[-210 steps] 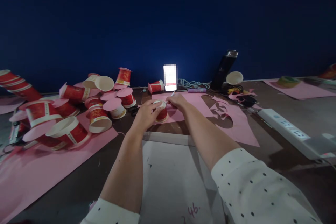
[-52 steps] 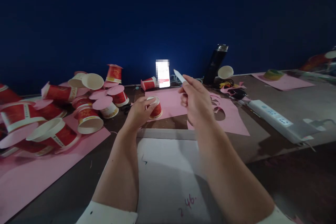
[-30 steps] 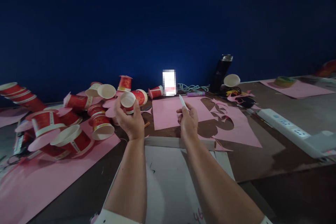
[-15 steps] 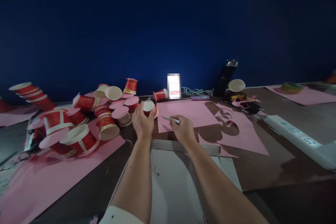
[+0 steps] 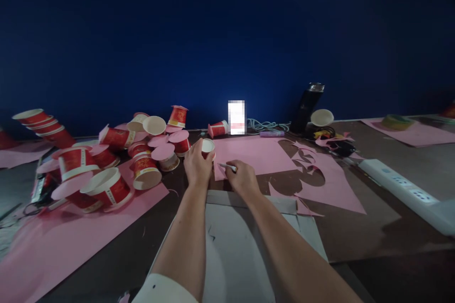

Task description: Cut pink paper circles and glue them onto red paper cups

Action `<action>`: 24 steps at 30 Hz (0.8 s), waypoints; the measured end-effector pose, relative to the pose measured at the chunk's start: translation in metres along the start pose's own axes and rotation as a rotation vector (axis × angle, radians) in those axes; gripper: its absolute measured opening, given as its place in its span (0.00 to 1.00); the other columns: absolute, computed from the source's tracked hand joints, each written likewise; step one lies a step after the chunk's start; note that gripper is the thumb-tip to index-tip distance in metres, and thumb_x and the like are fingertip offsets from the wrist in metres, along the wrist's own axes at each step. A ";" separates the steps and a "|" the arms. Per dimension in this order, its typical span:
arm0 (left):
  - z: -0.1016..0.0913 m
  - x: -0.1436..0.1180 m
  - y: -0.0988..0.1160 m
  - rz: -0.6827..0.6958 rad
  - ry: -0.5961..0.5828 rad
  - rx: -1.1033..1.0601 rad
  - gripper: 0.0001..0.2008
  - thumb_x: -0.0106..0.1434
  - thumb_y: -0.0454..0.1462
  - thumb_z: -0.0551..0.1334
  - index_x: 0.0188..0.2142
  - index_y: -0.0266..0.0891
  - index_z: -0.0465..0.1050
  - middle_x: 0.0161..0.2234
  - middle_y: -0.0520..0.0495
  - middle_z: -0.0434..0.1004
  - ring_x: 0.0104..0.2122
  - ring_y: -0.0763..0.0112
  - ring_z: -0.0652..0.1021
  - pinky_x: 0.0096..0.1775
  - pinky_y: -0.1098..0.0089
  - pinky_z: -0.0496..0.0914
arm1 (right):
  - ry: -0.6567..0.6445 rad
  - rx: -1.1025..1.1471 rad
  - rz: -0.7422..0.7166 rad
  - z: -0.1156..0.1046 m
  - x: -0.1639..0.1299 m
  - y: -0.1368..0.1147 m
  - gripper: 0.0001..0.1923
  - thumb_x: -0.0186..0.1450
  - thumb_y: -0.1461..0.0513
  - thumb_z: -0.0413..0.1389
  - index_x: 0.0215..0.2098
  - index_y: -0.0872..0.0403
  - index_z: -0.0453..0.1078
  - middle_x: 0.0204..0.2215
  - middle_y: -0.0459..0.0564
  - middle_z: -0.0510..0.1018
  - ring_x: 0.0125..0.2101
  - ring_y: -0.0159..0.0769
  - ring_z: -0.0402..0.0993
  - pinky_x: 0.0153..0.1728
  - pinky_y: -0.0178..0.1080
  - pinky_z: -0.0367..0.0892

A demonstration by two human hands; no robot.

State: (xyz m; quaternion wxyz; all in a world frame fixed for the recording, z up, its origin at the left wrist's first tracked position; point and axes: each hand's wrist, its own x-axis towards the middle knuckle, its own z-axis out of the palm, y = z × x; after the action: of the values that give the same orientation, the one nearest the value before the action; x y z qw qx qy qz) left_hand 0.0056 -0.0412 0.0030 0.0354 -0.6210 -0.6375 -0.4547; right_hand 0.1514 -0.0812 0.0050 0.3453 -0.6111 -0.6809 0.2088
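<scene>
Left hand (image 5: 197, 166): fingers wrapped round red paper cup (image 5: 207, 147), at near-left corner of pink sheet (image 5: 253, 152).
Right hand (image 5: 242, 180): fingers pinching white pen (image 5: 228, 166) over that corner.
Technique: likely best to seat cup flat on sheet, steadying it firmly.
Writing: cup print unreadable.

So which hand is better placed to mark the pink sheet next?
Probably the right hand: it holds the pen at the near edge of the pink sheet. The left hand is occupied gripping the red paper cup.
</scene>
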 end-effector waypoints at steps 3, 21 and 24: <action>0.000 0.000 0.000 0.000 0.003 -0.002 0.23 0.58 0.40 0.61 0.53 0.38 0.68 0.53 0.38 0.71 0.53 0.54 0.71 0.53 0.55 0.62 | -0.001 0.008 -0.005 0.000 0.001 0.000 0.17 0.62 0.58 0.49 0.43 0.55 0.75 0.39 0.53 0.80 0.41 0.41 0.76 0.41 0.37 0.66; 0.001 0.001 0.001 -0.018 0.015 -0.001 0.25 0.56 0.38 0.64 0.53 0.36 0.68 0.53 0.40 0.72 0.52 0.56 0.72 0.54 0.60 0.63 | -0.036 -0.050 -0.019 0.004 0.001 0.000 0.15 0.62 0.57 0.50 0.41 0.53 0.75 0.37 0.52 0.81 0.38 0.40 0.76 0.38 0.36 0.63; 0.001 0.001 0.001 -0.031 0.028 -0.005 0.25 0.55 0.39 0.64 0.53 0.37 0.68 0.52 0.39 0.72 0.51 0.55 0.72 0.53 0.59 0.63 | -0.030 -0.046 -0.020 0.004 0.001 0.000 0.16 0.62 0.57 0.50 0.42 0.53 0.75 0.37 0.52 0.80 0.39 0.40 0.75 0.38 0.36 0.63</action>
State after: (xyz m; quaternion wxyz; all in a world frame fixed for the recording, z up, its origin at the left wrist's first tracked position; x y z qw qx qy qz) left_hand 0.0068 -0.0401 0.0030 0.0357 -0.6046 -0.6455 -0.4653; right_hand 0.1482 -0.0796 0.0021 0.3228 -0.6089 -0.6968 0.1988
